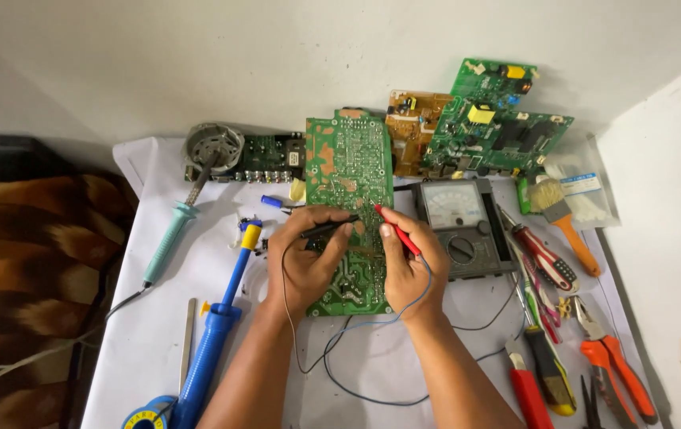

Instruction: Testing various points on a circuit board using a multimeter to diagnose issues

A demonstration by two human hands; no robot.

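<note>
While both hands work over the middle of the white-covered table (158, 334), the things around them lie spread from edge to edge. At the far left a teal-handled soldering iron (167, 238) lies slanted with its tip resting in a round metal stand (212, 147), and its cord trails off the table's left side. Nearer the person, a blue desoldering pump (212, 334) with a yellow tip lies lengthwise, with tweezers (188, 334) just left of it and a reel of solder (148, 417) at its lower end. The left hand (304, 258) rests on the green circuit board (348, 214), solder side up at the table's centre, its fingers closed around a black test probe (328, 229) whose tip points right onto the board. The right hand (408, 270) pinches a red test probe (397, 230) between thumb and fingers, its tip touching the board close to the black one. Thin leads curl from both probes toward the person. Just right of the board sits an analogue multimeter (459, 222). Behind it several more circuit boards (483, 119) lean against the wall. Farther right lie a paintbrush (563, 218) with an orange handle, a red-handled screwdriver (547, 258), a yellow and black utility knife (551, 369) and orange-handled pliers (618, 365)
</note>
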